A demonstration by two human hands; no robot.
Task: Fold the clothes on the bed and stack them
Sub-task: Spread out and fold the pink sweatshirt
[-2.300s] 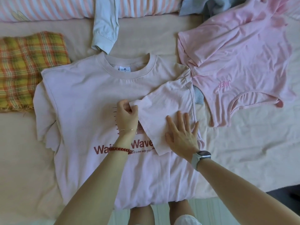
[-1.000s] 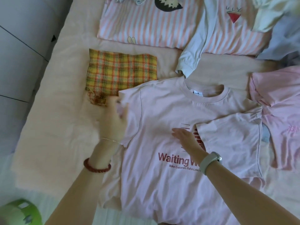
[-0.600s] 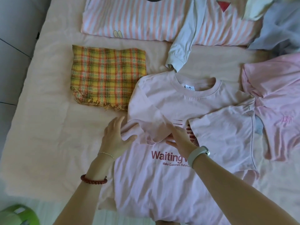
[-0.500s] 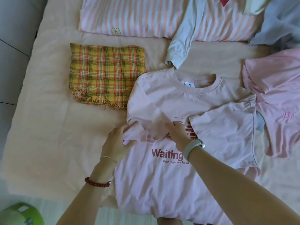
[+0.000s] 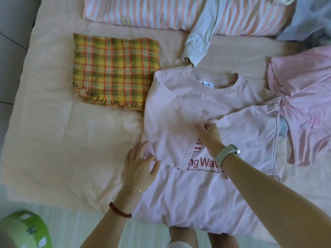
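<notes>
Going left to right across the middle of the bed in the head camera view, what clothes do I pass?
Plaid cloth → pale pink printed T-shirt, with the left hand on its left edge and the right hand at its folded-in sleeves → brighter pink top.

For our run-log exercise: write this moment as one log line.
step: folding sleeves | left hand: flat on T-shirt | right hand: pinching left sleeve hem | right sleeve: folded
</notes>
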